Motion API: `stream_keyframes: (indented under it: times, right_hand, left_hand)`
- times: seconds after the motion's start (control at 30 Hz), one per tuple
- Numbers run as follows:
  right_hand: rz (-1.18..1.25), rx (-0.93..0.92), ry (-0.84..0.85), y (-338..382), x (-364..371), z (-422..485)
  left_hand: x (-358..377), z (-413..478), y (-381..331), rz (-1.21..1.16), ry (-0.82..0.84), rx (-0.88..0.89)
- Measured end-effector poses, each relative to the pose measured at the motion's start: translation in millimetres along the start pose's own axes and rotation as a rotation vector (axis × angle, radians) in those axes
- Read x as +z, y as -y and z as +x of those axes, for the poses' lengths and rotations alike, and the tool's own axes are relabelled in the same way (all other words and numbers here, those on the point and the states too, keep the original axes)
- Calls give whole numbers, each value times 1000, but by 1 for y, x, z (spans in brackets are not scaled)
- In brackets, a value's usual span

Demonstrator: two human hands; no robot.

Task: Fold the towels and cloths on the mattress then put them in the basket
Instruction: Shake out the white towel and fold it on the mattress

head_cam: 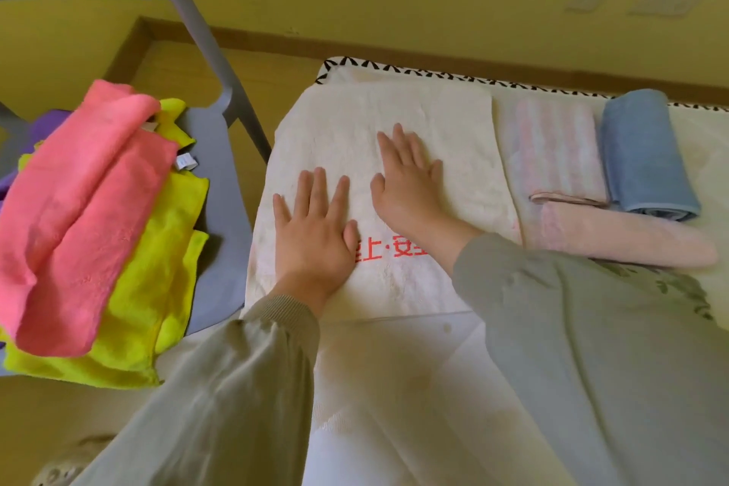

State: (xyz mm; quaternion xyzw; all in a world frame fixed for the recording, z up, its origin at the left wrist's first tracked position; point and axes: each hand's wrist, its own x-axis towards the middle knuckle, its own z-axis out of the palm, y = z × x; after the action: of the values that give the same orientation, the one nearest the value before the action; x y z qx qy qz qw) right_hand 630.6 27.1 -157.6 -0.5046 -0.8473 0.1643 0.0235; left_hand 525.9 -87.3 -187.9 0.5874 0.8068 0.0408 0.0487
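Fingers (pixel 320 185) flat on cream, red-lettered towel (pixel 434 118)

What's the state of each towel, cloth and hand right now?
white towel: flat on the mattress, under both hands
left hand: open, pressing the white towel
right hand: open, pressing it too
striped towel: folded
blue towel: folded
pink towel: folded long
pink cloth: unfolded, heaped on the chair
yellow cloth: unfolded, under the pink cloth
purple cloth: mostly hidden under the heap

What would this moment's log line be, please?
phase: flattening | white towel: under both hands | left hand: palm down, open | right hand: palm down, open
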Motion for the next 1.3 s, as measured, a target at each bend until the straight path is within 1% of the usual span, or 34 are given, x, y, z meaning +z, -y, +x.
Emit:
stream_keyframes:
  times: [0.07,0.17,0.3,0.43,0.5,0.57,0.6,0.63,0.7,0.73,0.77,0.87,0.9,0.93,0.97,1.07,1.13,1.3]
  right_hand:
    - [-86,-71,2,2,4,21]
    - [-122,-47,-41,-16,10,47]
    - [-127,82,-108,-55,-2,76]
    - [-166,205,-98,-90,-16,94]
    - [-196,320,-75,-97,-22,100]
    - [-205,404,-107,-85,-25,101]
    - [-181,375,-146,-73,-24,99]
    - [-148,277,-179,-61,-21,92]
    - [-135,-10,-180,-48,-6,68]
    - [-144,-80,-159,-51,0,57]
    - [-148,-62,-145,-60,1,53]
    - [-158,237,-131,-82,-8,60]
    - [-144,301,-129,-80,-10,60]
    - [-115,318,-124,-72,-9,57]
    - [-101,291,-125,-61,-4,45]
    - [-131,101,-129,-34,22,-9]
    - [-126,104,-106,-37,26,-26]
    - [-151,131,-93,-64,19,-30]
  left_hand:
    - [-1,1,-2,7,-15,29]
    - [1,5,-3,34,-29,108]
    - [1,10,0,36,-23,155]
    - [4,10,1,27,-15,141]
    - [3,10,-1,31,-6,145]
    - [2,11,-1,28,-2,139]
    - [2,11,-1,26,-2,135]
    - [2,11,-1,23,-1,133]
    - [1,10,-2,17,6,135]
    - [2,10,-1,14,6,137]
    - [2,10,-1,11,5,137]
    - [2,10,0,5,-12,121]
    - [2,10,0,4,-16,113]
    - [3,9,0,2,-15,104]
    - [3,8,0,1,-12,99]
    - [4,8,0,2,-3,100]
    - [3,9,1,-8,8,105]
    - [-2,3,13,-68,33,113]
